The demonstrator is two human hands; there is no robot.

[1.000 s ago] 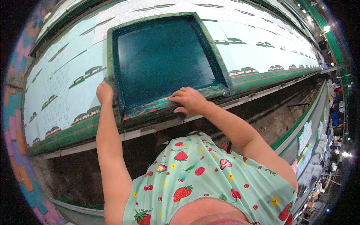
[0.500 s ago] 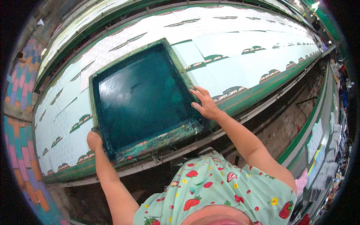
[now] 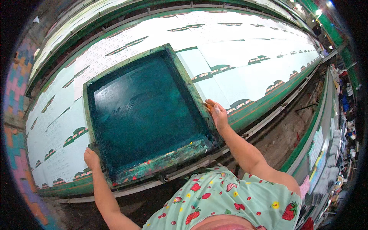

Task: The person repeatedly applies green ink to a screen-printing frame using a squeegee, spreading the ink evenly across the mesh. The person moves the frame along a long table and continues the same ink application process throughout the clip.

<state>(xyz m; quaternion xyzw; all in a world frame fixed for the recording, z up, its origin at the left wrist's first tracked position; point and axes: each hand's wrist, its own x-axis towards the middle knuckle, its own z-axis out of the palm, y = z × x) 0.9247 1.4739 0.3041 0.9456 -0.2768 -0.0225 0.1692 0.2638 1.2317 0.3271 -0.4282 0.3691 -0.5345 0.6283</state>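
Observation:
A large screen printing frame [image 3: 145, 111] lies tilted across the sheets on the long table in front of me. Its mesh is dark teal, and its greenish wooden rim [image 3: 126, 59] is stained with paint. My left hand [image 3: 91, 159] is closed at the lower part of the frame's left side, by a small dark tab [image 3: 93, 146]. Against the frame's right side, my right hand [image 3: 219, 115] grips with its fingers together and the thumb up; its fingertips are partly hidden. Pale printed sheets [image 3: 230, 86] with dark green curved bands surround the frame.
The green table edge [image 3: 260, 114] has a metal rail [image 3: 281, 108] along it. Behind it, another long table [image 3: 65, 46] carries pale sheets. To my right stands a grey-topped table [image 3: 321, 140] with papers. Colourful blocks [image 3: 17, 153] cover the surface at far left.
The frame sits slightly lower and nearer to me. My right hand has turned and shifted outward, its spread fingers now drawn together. My left hand has moved slightly left and down.

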